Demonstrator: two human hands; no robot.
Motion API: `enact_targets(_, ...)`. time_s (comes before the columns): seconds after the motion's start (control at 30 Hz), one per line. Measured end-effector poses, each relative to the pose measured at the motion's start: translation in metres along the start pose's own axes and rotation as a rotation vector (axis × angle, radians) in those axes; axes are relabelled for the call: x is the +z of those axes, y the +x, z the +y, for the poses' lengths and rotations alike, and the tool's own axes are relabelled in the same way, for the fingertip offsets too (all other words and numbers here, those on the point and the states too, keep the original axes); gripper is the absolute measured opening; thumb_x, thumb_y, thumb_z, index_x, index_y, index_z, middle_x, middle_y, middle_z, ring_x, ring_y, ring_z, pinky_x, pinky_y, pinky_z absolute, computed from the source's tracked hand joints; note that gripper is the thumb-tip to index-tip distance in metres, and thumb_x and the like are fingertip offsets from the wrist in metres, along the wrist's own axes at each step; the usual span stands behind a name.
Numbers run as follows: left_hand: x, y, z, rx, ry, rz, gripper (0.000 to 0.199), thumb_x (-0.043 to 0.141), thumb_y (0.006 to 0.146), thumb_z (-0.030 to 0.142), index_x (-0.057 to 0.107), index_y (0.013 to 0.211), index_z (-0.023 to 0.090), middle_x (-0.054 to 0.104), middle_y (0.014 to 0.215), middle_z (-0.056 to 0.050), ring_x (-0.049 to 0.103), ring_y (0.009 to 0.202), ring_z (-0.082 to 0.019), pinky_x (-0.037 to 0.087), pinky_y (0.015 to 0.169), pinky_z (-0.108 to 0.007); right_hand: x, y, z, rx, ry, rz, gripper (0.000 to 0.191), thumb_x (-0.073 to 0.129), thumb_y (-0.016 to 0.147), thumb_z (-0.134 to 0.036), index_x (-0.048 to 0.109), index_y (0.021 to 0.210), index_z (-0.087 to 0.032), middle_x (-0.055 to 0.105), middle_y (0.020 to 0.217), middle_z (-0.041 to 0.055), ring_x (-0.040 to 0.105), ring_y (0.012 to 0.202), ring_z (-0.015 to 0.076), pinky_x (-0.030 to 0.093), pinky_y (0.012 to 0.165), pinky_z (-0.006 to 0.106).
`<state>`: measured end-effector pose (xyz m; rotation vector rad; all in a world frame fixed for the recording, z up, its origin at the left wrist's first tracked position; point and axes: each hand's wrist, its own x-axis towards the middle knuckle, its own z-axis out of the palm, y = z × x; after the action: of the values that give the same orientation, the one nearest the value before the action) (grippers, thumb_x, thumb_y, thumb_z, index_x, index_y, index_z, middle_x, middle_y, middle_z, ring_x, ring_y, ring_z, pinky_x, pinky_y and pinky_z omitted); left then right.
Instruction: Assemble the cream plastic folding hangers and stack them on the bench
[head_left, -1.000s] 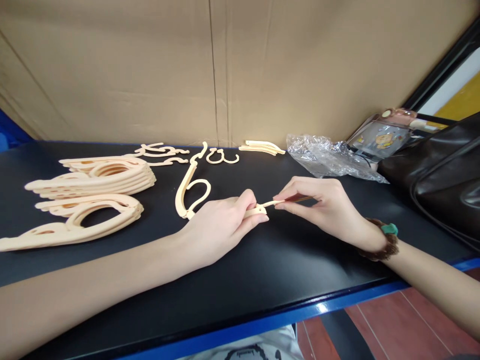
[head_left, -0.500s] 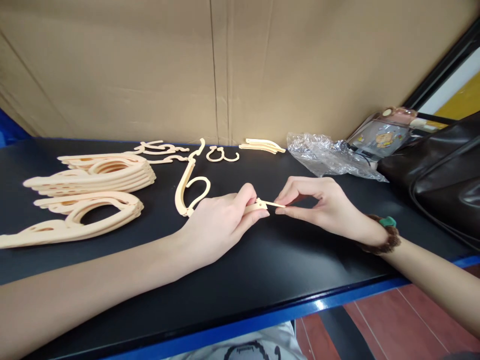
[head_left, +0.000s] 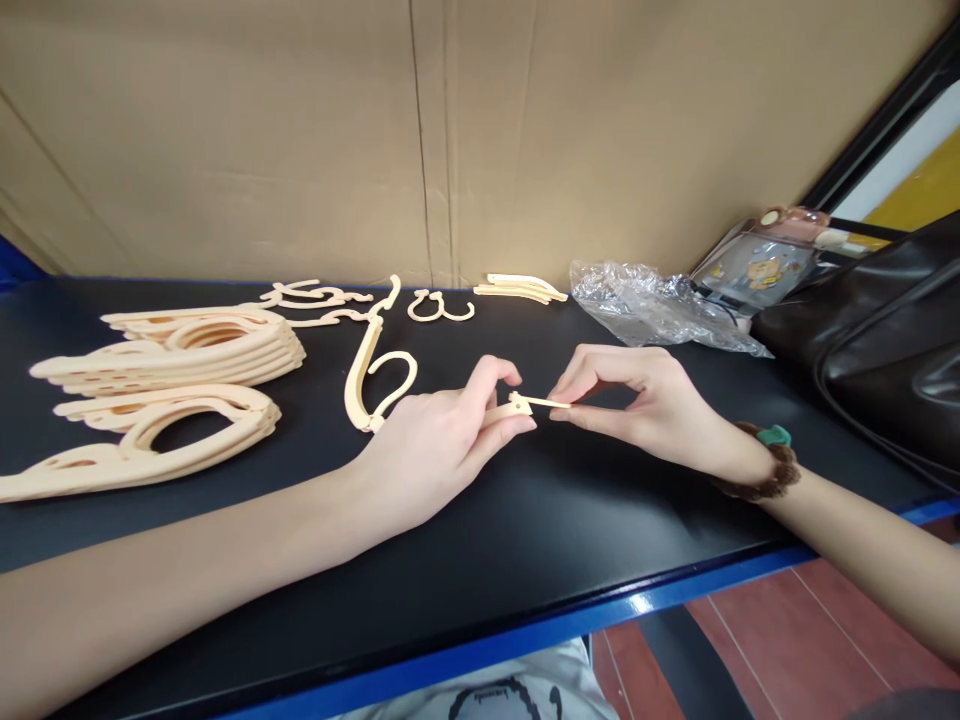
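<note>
Near the middle of the black table, my left hand (head_left: 439, 445) is closed around a cream plastic hanger arm (head_left: 518, 406), whose holed end sticks out between thumb and fingers. My right hand (head_left: 645, 398) pinches a thin cream piece (head_left: 547, 402) between thumb and fingertips. That piece meets the end of the hanger arm; how they join is too small to tell. Just beyond my left hand lie a curved hanger arm (head_left: 358, 375) and a cream hook (head_left: 409, 370).
Stacked cream hangers (head_left: 187, 355) fill the table's left side. Loose hooks (head_left: 427, 308), slim arms (head_left: 520, 288) and a clear plastic bag (head_left: 660, 305) lie along the back. A dark leather bag (head_left: 877, 340) stands at the right, beside a transparent pouch (head_left: 757, 270).
The index finger of my left hand has lifted slightly off the hanger arm. The view has shifted a little; my right hand keeps its pinch.
</note>
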<state>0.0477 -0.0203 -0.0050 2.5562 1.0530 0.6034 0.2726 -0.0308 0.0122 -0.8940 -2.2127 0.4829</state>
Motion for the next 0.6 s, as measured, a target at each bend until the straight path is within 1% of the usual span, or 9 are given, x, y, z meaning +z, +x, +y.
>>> enact_targets(0.1, -0.0003, 0.001, 0.0005, 0.02, 0.021, -0.013, 0.029, 0.03, 0.098, 0.043, 0.037, 0.12, 0.025, 0.067, 0.08, 0.003, 0.066, 0.07, -0.017, 0.041, 0.058, -0.025, -0.0007, -0.0004, 0.0001, 0.002, 0.001, 0.001, 0.007, 0.063, 0.085, -0.024, 0.067, 0.083, -0.02, 0.066, 0.083, 0.0027, 0.062, 0.076, 0.0143, 0.052, 0.07, 0.029)
enact_targets(0.2, -0.0003, 0.0016, 0.0009, 0.031, 0.047, -0.009, 0.029, 0.03, 0.099, 0.042, 0.043, 0.118, 0.025, 0.068, 0.082, 0.003, 0.067, 0.072, -0.017, 0.041, 0.058, -0.024, -0.0021, -0.0007, -0.0009, 0.021, 0.016, 0.003, 0.008, 0.064, 0.084, -0.026, 0.067, 0.082, -0.019, 0.066, 0.082, 0.0025, 0.062, 0.075, 0.0142, 0.052, 0.069, 0.029)
enact_targets(0.3, -0.0006, 0.0008, 0.0008, 0.051, 0.038, -0.007, 0.027, 0.031, 0.099, 0.04, 0.044, 0.116, 0.025, 0.068, 0.084, 0.003, 0.067, 0.074, -0.016, 0.042, 0.06, -0.023, -0.0037, -0.0009, -0.0015, 0.042, 0.046, -0.011, 0.007, 0.065, 0.083, -0.025, 0.067, 0.08, -0.018, 0.065, 0.081, 0.0016, 0.062, 0.074, 0.0128, 0.051, 0.067, 0.026)
enact_targets(0.4, -0.001, -0.0003, 0.0003, 0.06, 0.051, -0.007, 0.025, 0.031, 0.099, 0.039, 0.045, 0.113, 0.024, 0.066, 0.077, 0.004, 0.065, 0.067, -0.015, 0.04, 0.057, -0.022, -0.0041, -0.0012, -0.0008, 0.05, 0.071, -0.037, 0.007, 0.066, 0.082, -0.024, 0.066, 0.079, -0.018, 0.065, 0.08, 0.0011, 0.061, 0.072, 0.0119, 0.05, 0.066, 0.025)
enact_targets(0.6, -0.0012, 0.0013, 0.0001, 0.054, 0.067, -0.013, 0.023, 0.031, 0.099, 0.04, 0.047, 0.107, 0.025, 0.054, 0.061, 0.007, 0.057, 0.054, -0.013, 0.035, 0.052, -0.022, -0.0022, -0.0017, 0.0018, 0.043, 0.08, -0.072, 0.007, 0.066, 0.082, -0.024, 0.066, 0.08, -0.018, 0.065, 0.081, 0.0013, 0.061, 0.074, 0.0122, 0.05, 0.068, 0.025)
